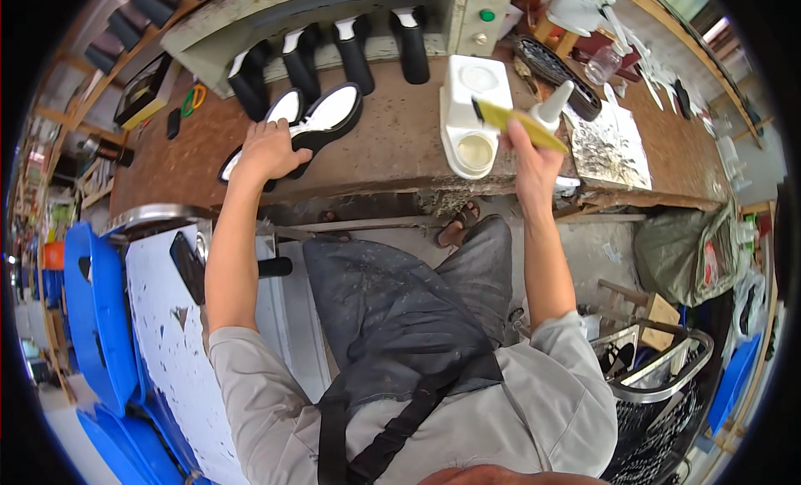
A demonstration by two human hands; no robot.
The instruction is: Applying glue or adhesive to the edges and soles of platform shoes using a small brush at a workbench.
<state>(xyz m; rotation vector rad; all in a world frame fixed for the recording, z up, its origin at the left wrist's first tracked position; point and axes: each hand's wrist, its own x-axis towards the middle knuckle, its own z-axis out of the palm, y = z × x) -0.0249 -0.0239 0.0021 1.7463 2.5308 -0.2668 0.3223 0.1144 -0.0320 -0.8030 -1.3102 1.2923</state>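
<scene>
Soles (334, 110) lie left of the white container (461, 78), the person's left hand (269, 151) resting over them, its grip unclear; at the container's right, the right hand (535, 164) clutches a yellow tool (532, 128).

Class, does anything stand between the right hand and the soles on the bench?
Yes: the white container stands between the right hand and the soles, just left of that hand; the left hand also partly covers the soles.
</scene>
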